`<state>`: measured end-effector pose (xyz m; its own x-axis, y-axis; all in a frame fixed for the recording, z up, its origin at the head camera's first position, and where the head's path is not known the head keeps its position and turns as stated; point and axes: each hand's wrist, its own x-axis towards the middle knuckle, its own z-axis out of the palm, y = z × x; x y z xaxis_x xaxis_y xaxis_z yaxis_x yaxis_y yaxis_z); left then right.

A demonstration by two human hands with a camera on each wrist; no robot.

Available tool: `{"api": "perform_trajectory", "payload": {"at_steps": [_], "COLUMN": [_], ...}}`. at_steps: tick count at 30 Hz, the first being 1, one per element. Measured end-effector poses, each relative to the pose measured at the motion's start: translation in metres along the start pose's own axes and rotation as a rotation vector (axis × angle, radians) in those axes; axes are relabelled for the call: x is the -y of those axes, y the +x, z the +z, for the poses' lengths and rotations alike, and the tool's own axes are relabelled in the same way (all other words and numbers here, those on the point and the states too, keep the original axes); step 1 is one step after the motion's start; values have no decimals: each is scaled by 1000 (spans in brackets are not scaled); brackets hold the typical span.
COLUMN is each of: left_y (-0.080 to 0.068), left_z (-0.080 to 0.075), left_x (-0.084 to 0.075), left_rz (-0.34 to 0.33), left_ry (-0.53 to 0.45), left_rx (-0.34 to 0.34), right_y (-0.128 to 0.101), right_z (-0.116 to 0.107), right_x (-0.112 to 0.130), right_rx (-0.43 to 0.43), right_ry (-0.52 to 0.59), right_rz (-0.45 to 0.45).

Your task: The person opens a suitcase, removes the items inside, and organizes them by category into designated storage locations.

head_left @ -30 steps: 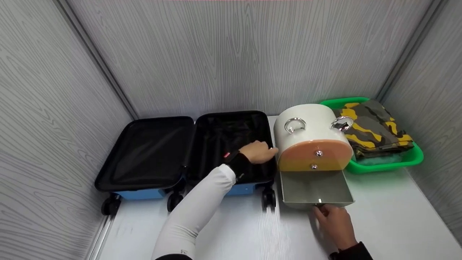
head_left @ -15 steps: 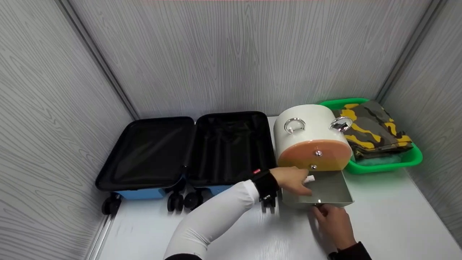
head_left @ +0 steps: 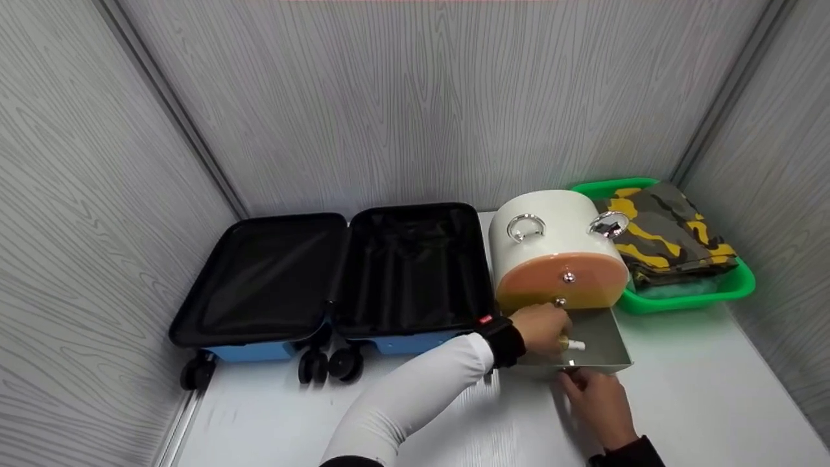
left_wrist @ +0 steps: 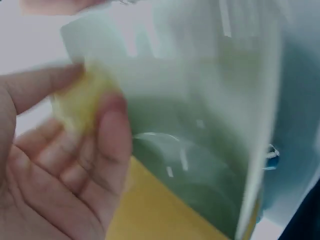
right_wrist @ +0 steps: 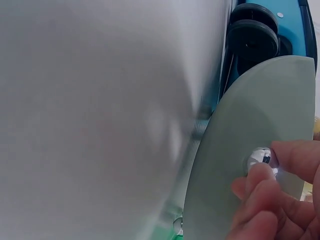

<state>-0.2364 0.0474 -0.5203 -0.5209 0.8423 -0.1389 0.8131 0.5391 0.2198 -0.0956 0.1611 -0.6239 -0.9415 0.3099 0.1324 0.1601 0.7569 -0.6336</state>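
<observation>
My right hand [head_left: 600, 403] pinches the small silver knob [right_wrist: 260, 157] on the front of the pulled-out drawer [head_left: 593, 337] of the white cabinet [head_left: 554, 250], while my left hand [head_left: 543, 327] is over that drawer, fingers [left_wrist: 112, 140] curled round a small yellowish, white-tipped item [head_left: 570, 344], maybe a tube; the wrist view is blurred. I should hold the drawer steady by the knob and lift the item straight up, clear of the drawer's front edge.

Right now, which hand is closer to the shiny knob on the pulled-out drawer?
Right. The right hand pinches the knob; the left hand is over the drawer, holding a small item.
</observation>
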Motion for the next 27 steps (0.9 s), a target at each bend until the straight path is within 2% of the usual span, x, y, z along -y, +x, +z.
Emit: {"api": "perform_trajectory", "payload": {"at_steps": [7, 12, 14, 16, 17, 19, 21, 24, 25, 27], "left_y": [4, 6, 3, 0, -2, -7, -12, -19, -20, -20], "left_z": [20, 32, 31, 28, 26, 23, 20, 16, 13, 6], "left_x": [3, 8, 11, 14, 16, 20, 26, 36, 39, 45], "left_rz": [-38, -52, -47, -31, -18, 30, 120, 291, 328, 337], "left_ry": [51, 70, 65, 40, 30, 0, -7, 24, 39, 50], "left_rx": [19, 112, 134, 116, 78, -42, -231, -630, -771, -1027], "right_y": [1, -1, 0, 1, 1, 1, 1, 0, 0, 1], "right_z": [0, 1, 1, 1, 1, 1, 2, 2, 2, 2], "right_x": [0, -2, 0, 0, 1, 1, 1, 1, 2, 2], "right_rx": [17, 13, 23, 33, 38, 37, 30, 24, 23, 25], "right_ry": [0, -6, -2, 1, 2, 2, 5, 7, 7, 9], "right_rz": [12, 5, 8, 11, 13, 16, 15, 22, 25, 31]}}
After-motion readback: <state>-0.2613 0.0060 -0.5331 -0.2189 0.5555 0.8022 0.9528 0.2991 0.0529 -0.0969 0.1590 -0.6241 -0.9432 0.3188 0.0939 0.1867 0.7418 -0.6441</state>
